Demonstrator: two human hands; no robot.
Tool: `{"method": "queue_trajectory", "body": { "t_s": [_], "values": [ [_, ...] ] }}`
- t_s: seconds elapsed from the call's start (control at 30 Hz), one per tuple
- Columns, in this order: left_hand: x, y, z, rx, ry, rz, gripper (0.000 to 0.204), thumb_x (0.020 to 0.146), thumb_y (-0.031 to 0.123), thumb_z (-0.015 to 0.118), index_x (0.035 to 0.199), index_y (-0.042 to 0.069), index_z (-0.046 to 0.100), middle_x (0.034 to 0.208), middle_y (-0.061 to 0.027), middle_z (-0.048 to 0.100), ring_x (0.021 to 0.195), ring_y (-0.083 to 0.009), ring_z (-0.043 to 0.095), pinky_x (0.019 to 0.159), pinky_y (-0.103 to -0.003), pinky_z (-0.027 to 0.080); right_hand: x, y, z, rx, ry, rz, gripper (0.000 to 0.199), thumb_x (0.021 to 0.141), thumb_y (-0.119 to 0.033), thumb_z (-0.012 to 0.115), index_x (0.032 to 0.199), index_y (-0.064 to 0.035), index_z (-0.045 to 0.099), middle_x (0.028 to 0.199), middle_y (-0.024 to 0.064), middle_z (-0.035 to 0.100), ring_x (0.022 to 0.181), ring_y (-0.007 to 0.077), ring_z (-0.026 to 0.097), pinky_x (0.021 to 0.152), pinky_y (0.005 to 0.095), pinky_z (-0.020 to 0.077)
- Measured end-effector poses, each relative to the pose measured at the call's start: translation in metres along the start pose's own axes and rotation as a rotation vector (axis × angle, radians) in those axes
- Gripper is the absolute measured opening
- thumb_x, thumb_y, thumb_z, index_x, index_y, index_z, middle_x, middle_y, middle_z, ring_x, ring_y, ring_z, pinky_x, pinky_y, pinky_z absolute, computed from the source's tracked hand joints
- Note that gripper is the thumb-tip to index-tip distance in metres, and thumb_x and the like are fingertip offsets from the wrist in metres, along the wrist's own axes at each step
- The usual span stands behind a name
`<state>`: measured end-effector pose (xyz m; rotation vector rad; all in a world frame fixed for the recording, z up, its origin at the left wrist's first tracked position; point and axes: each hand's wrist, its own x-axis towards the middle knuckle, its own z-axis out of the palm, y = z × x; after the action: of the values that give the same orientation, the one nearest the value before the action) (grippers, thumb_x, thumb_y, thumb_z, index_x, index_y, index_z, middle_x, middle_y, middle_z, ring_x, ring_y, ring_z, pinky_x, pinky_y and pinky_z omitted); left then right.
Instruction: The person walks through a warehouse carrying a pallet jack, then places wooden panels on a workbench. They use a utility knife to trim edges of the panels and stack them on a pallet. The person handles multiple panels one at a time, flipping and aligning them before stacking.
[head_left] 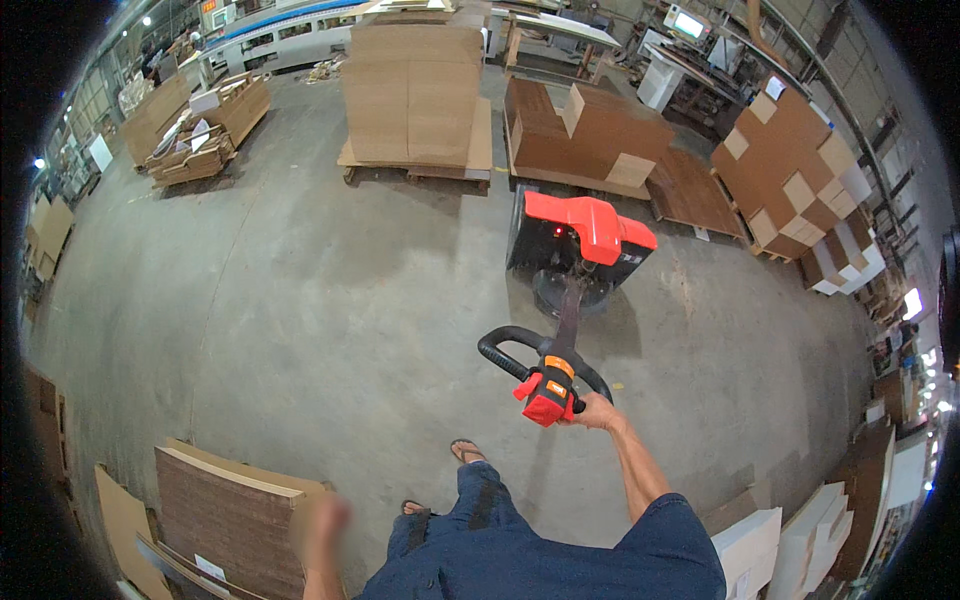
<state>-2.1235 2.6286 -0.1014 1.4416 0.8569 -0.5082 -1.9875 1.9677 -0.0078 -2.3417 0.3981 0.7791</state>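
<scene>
Gripping jack handle (549, 384), right fingers (593, 411) clamped round right side; left fingers (329, 514) blurred, can't tell

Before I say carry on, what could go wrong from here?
The open sandals leave toes bare, so the red pallet truck might hurt them if it rolls close. Only the right hand grips its handle, so steering could slip. The truck also stands near the brown stack and might bump it.
</scene>
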Motion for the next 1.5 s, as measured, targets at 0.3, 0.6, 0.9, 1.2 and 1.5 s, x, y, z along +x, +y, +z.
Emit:
{"method": "queue_trajectory", "body": {
  "t_s": [0.3, 0.6, 0.9, 1.2, 1.5],
  "values": [
    [-0.005, -0.098, -0.053, 0.081, 0.098, 0.052, 0.011, 0.090, 0.015, 0.058, 0.091, 0.005, 0.062, 0.072, -0.0054, 0.058, 0.060, -0.0177, 0.057, 0.054, -0.031, 0.049, -0.051, -0.097, -0.037, -0.033, -0.069, 0.152, 0.053, 0.062, -0.052, 0.083, 0.066, -0.0040, 0.063, 0.059, 0.0044, 0.060, 0.052, 0.0163, 0.057, 0.051, 0.0323, 0.0466],
    [-0.074, -0.096, -0.072, -0.147, 0.329, -0.021, 0.006, 0.085, 0.006, 0.059, 0.088, 0.007, 0.065, 0.077, -0.0063, 0.061, 0.067, -0.0186, 0.057, 0.062, -0.033, 0.049, -0.076, -0.226, -0.084, 0.316, -0.119, 0.094, 0.032, 0.077, -0.030, 0.079, 0.071, -0.0043, 0.061, 0.060, 0.0026, 0.054, 0.050, 0.0123, 0.050, 0.046, 0.0299, 0.0390],
    [-0.078, 0.099, -0.040, -0.085, 0.237, -0.127, 0.007, 0.083, 0.010, 0.061, 0.079, 0.007, 0.066, 0.073, -0.0042, 0.061, 0.068, -0.0173, 0.057, 0.063, -0.034, 0.048, -0.037, -0.486, -0.198, 0.885, -0.198, 0.142, 0.028, 0.086, -0.028, 0.074, 0.083, -0.0131, 0.050, 0.064, -0.0039, 0.040, 0.051, 0.0099, 0.042, 0.043, 0.0258, 0.0345],
    [-0.023, 0.336, -0.041, -0.099, 0.197, -0.087, 0.019, 0.091, 0.021, 0.058, 0.099, 0.004, 0.061, 0.084, -0.0071, 0.062, 0.073, -0.0189, 0.061, 0.064, -0.035, 0.051, -0.003, -0.697, -0.290, 1.030, -0.341, 0.166, 0.030, 0.083, -0.029, 0.077, 0.087, -0.0131, 0.051, 0.060, -0.0036, 0.044, 0.049, 0.0093, 0.044, 0.044, 0.0272, 0.0394],
    [0.006, 0.592, -0.095, -0.137, 0.285, -0.186, 0.036, 0.095, 0.028, 0.056, 0.116, -0.001, 0.060, 0.100, -0.0070, 0.065, 0.088, -0.0168, 0.064, 0.073, -0.031, 0.050, 0.000, -0.893, -0.313, 1.276, -0.367, 0.212, 0.007, 0.097, -0.022, 0.053, 0.094, -0.0168, 0.052, 0.071, -0.0051, 0.041, 0.056, 0.0093, 0.036, 0.047, 0.0253, 0.0325]
  ]
}}
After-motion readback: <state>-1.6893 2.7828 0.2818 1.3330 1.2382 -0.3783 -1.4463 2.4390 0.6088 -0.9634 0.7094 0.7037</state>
